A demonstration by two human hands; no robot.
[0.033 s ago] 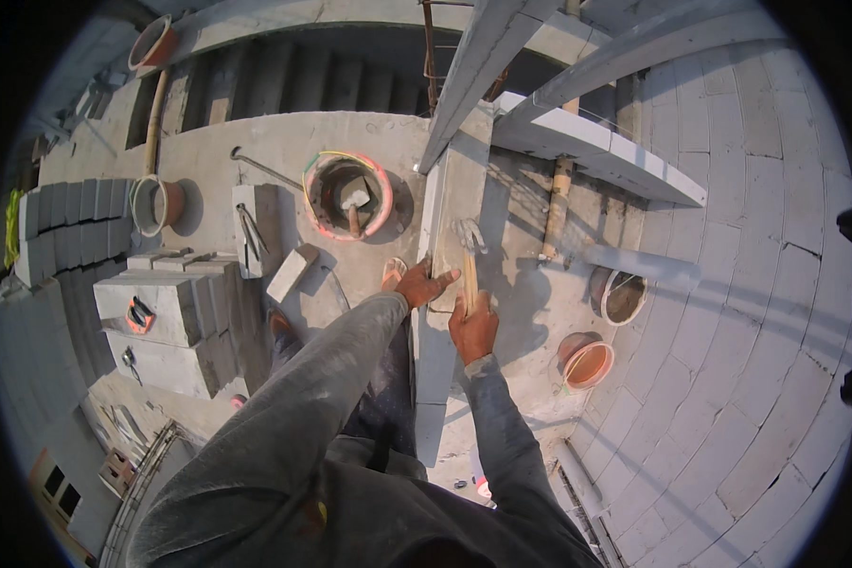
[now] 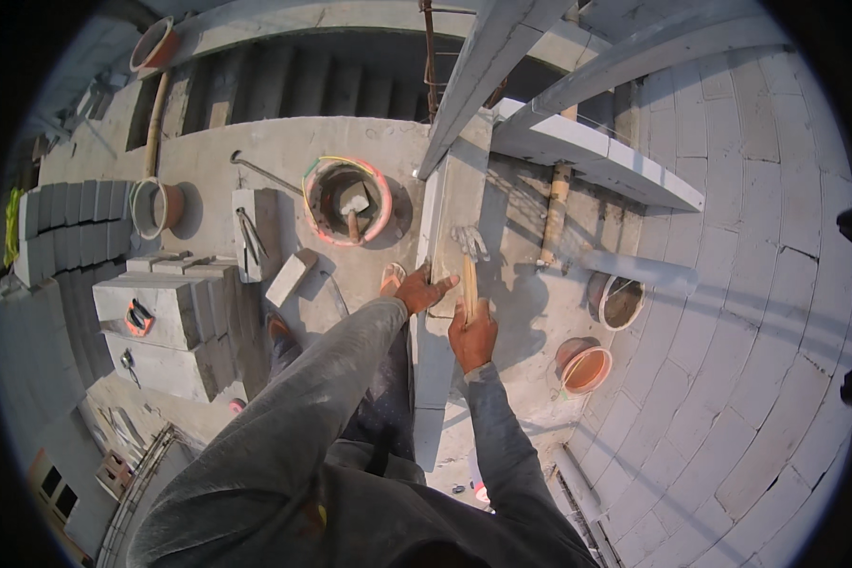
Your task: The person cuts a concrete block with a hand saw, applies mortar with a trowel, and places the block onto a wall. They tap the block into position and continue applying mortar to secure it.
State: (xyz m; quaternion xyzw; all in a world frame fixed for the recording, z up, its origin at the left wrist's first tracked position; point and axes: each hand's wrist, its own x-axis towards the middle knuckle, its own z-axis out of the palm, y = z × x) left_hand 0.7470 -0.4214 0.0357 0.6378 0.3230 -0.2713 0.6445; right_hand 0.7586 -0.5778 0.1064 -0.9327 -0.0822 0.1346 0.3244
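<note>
A narrow wall of grey blocks runs away in front of me. On its top lies my left hand, thumb pointing right and fingers stretched along the left edge, with nothing held. My right hand is closed around the wooden handle of a hammer. The hammer's grey head is slightly blurred and sits over the block top, beyond my hands; I cannot tell whether it touches. The two hands are close together but apart.
Left of the wall, a mortar bucket holds a trowel. Nearby are a loose block and stacked blocks. At right, two buckets stand by a block wall. Slanting beams rise ahead.
The whole view has shifted very slightly. The hammer head appears a little nearer to me over the block; my left hand stays on the wall.
</note>
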